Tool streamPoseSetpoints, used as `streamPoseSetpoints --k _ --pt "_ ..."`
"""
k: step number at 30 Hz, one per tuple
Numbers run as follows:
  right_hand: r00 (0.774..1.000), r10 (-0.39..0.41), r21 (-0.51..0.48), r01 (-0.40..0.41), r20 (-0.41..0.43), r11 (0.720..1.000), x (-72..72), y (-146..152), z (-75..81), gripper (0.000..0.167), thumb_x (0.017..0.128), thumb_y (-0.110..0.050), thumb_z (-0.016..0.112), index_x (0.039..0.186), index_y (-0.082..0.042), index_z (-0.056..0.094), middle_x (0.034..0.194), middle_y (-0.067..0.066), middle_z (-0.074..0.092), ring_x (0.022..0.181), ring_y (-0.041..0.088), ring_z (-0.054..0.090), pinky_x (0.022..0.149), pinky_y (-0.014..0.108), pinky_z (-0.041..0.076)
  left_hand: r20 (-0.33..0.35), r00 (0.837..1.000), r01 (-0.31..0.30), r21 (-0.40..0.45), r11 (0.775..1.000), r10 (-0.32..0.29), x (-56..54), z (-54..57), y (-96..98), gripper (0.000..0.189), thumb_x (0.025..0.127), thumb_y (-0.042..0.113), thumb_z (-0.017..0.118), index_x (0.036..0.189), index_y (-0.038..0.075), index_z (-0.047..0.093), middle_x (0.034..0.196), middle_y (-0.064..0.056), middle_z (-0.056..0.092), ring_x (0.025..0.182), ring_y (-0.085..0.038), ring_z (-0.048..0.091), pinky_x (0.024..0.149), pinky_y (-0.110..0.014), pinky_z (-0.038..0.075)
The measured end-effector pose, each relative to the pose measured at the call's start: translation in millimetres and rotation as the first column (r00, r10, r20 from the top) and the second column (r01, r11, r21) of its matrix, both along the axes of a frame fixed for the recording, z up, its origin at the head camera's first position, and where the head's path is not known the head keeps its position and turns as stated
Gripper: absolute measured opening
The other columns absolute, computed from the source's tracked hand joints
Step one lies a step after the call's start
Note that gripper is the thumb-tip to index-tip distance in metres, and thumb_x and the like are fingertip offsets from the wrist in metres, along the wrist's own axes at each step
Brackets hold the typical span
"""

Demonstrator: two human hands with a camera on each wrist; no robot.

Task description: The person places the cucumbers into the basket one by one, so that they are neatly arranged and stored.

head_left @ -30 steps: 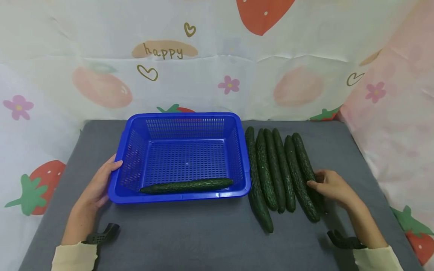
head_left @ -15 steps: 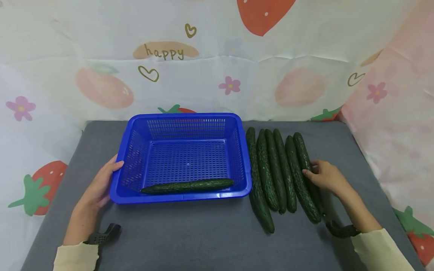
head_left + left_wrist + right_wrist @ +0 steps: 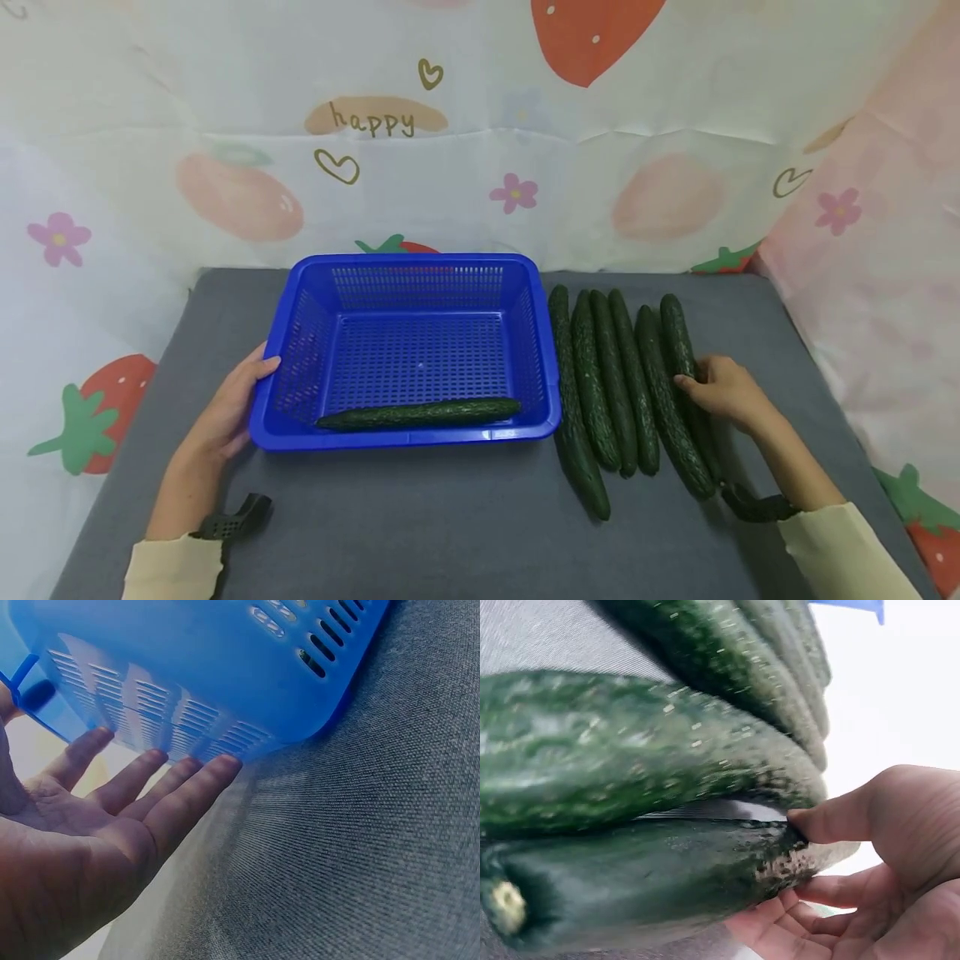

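Note:
In the head view my left hand (image 3: 231, 407) holds the left side of a blue plastic basket (image 3: 405, 437), thumb over the rim. The left wrist view shows that hand's fingers (image 3: 187, 795) against the slotted outer wall (image 3: 161, 712). One cucumber (image 3: 420, 413) lies crosswise inside, along the basket's near side. To the right, my right hand (image 3: 727, 390) grips the rightmost cucumber (image 3: 678, 337) of a row, between thumb and fingers. The right wrist view shows this cucumber (image 3: 645, 881) with its stem end at lower left, beside a neighbouring cucumber (image 3: 630, 754).
Several more cucumbers (image 3: 596, 383) lie side by side on the grey tablecloth (image 3: 420, 533), between the basket and my right hand. The leftmost cucumber (image 3: 573, 417) lies close against the basket's right side. A printed curtain (image 3: 480, 167) hangs behind the table.
My right hand has moved a little farther up the rightmost cucumber. That cucumber's far end now stands slightly farther from its neighbour. The left hand keeps its hold, and the head view has shifted slightly.

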State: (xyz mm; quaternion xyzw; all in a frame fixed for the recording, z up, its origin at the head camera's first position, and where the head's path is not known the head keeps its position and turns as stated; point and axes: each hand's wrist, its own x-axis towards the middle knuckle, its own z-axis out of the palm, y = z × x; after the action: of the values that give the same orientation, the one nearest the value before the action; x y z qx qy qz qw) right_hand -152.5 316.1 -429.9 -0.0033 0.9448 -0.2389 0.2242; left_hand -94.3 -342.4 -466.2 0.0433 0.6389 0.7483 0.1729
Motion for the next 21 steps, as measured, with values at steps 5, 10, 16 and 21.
streamPoseSetpoints --k 5,10,16,21 --pt "0.999 -0.018 -0.001 0.018 -0.028 1.000 2.5 -2 8.1 0.075 0.113 -0.037 0.048 0.154 0.022 0.028 0.151 0.049 0.038 0.134 0.064 0.047 0.100 0.069 0.050 -0.002 1.000 -0.008 0.008 1.000 0.008 -0.7 0.3 -0.3 0.061 0.117 0.029 0.032 0.170 0.012 0.008 0.141 0.008 0.062 0.121 -0.008 0.069 0.096 -0.030 0.061" --pt "0.997 -0.027 -0.018 0.026 -0.065 1.000 4.9 -7 17.0 0.077 0.112 -0.042 0.049 0.157 0.017 0.027 0.152 0.047 0.040 0.134 0.063 0.048 0.098 0.069 0.051 0.010 1.000 -0.012 0.026 1.000 0.012 -3.4 -0.3 1.1 0.060 0.116 0.029 0.033 0.169 0.013 0.010 0.137 0.008 0.066 0.119 -0.009 0.070 0.094 -0.030 0.062" --pt "0.993 -0.026 -0.073 0.018 -0.111 0.997 10.7 -18 29.0 0.075 0.111 -0.040 0.053 0.158 0.015 0.030 0.153 0.045 0.041 0.134 0.061 0.051 0.097 0.067 0.054 0.032 0.999 0.000 0.047 0.999 -0.001 -5.7 -3.8 3.3 0.056 0.116 0.028 0.033 0.168 0.015 0.015 0.134 0.006 0.069 0.116 -0.012 0.072 0.092 -0.033 0.063" --pt "0.985 -0.005 -0.077 -0.009 -0.175 0.997 11.5 -36 42.3 0.073 0.109 -0.041 0.057 0.158 0.008 0.037 0.152 0.040 0.048 0.131 0.057 0.058 0.095 0.067 0.055 0.028 1.000 -0.007 0.052 0.999 0.006 -3.2 -5.7 -0.8 0.055 0.116 0.027 0.033 0.167 0.015 0.014 0.135 0.008 0.069 0.117 -0.011 0.072 0.092 -0.032 0.063"
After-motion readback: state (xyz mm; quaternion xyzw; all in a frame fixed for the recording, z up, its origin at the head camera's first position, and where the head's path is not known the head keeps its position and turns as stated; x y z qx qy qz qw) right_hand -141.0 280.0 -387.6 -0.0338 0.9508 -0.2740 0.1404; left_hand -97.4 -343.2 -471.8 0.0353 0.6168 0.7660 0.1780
